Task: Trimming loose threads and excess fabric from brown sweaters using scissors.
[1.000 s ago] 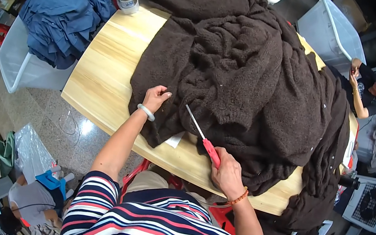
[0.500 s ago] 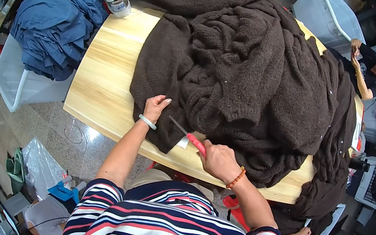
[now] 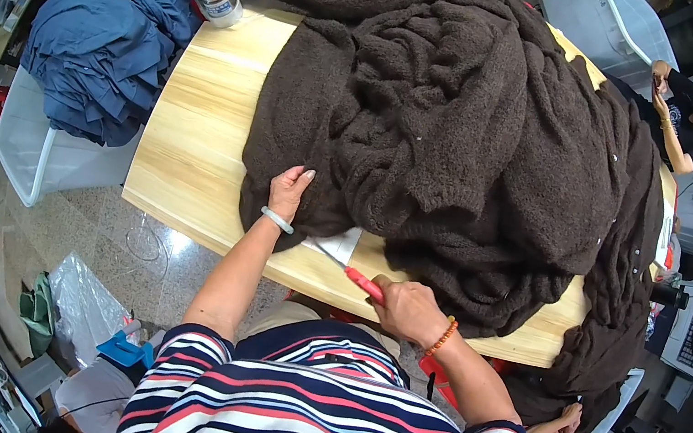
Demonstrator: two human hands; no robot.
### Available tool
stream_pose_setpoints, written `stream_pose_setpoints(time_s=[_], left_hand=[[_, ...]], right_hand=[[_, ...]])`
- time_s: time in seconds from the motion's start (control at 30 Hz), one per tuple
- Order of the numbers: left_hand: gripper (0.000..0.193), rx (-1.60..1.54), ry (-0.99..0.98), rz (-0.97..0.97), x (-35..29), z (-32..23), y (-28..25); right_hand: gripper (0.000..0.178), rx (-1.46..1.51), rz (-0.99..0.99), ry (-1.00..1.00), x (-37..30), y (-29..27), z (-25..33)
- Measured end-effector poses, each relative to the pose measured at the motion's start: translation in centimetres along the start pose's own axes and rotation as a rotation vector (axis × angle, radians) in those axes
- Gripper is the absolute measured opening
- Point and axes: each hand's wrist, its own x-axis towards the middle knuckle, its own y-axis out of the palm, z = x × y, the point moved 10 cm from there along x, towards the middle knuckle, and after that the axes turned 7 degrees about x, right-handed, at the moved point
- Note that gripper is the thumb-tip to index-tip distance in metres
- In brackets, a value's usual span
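Hold the brown cloth (image 3: 475,119), likely soft but bulk-heavy, at its eight-o'clock edge; the left hand (image 3: 287,192) has thumb near fingers, any pinch indiscernible; the right hand's (image 3: 411,311) fingers wrap the red-handled tool (image 3: 365,285).

The lower corner of the brown cloth (image 3: 482,129), pointed and close to the near edge of the wooden table (image 3: 194,134) 0.5 seconds ago, is now drawn up and rounded, baring more of the white paper (image 3: 341,245). The red-handled tool (image 3: 365,285) in the right hand (image 3: 411,311) now slants lower, its tip beside the cloth's edge.
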Motion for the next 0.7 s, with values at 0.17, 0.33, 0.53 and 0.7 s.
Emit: stream_pose_setpoints(time_s=[0.17,0.33,0.53,0.7], left_hand=[[0.048,0.401,0.104,-0.052,-4.0,-4.8,0.2],[0.058,1.188,0.394,-0.124,-11.8,-8.2,-0.3],[0.015,0.319,-0.06,-0.107,-11.0,-0.7,-3.2],[0.017,0.25,-0.1,-0.065,-11.2,1.3,-3.1]], right_hand=[[0.033,0.126,-0.125,0.101,-2.8,-2.4,-3.3],[0.031,0.112,-0.157,0.078,-3.8,-1.9,-4.3],[0.016,-0.035,-0.017,-0.107,-3.1,0.4,-0.6],[0.019,-0.024,0.062,-0.072,-2.3,0.4,0.1]])
